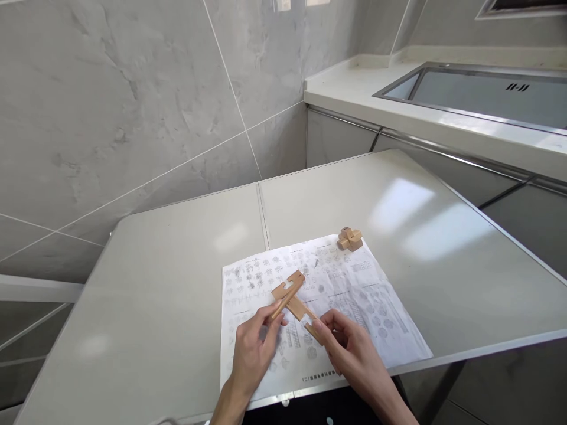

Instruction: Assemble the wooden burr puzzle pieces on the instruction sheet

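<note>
Two flat notched wooden puzzle pieces [292, 293] are crossed over each other above a printed instruction sheet [354, 295]. My left hand [254, 348] pinches the near end of one piece. My right hand [349, 348] pinches the near end of the other piece [310, 323]. A small assembled wooden cross-shaped puzzle [349, 239] rests at the sheet's far right corner, away from both hands.
The sheet lies on a pale grey table [168, 283] whose near edge runs just under my wrists. Grey tiled wall stands to the left and behind. A white counter with a steel sink [482, 94] is at the upper right.
</note>
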A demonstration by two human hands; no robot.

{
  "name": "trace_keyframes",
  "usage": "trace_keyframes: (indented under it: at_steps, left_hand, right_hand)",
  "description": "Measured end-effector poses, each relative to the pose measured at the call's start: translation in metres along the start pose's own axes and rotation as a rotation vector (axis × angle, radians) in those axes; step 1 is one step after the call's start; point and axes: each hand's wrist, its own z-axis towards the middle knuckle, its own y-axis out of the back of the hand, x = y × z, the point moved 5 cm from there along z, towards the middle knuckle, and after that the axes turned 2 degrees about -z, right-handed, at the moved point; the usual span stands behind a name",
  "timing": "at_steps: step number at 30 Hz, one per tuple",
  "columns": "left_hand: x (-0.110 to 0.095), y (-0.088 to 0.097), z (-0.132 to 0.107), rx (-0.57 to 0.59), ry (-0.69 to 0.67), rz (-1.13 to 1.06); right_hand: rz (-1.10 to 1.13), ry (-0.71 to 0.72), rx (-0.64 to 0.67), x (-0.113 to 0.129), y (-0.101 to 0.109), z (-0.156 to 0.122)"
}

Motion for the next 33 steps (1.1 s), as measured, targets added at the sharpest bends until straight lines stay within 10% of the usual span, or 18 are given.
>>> trace_keyframes:
  at_steps: [33]
  left_hand:
    - [0.008,0.01,-0.001,0.094,-0.022,-0.016]
  right_hand:
    - [-0.078,0.094,-0.015,0.012,-0.015,-0.006]
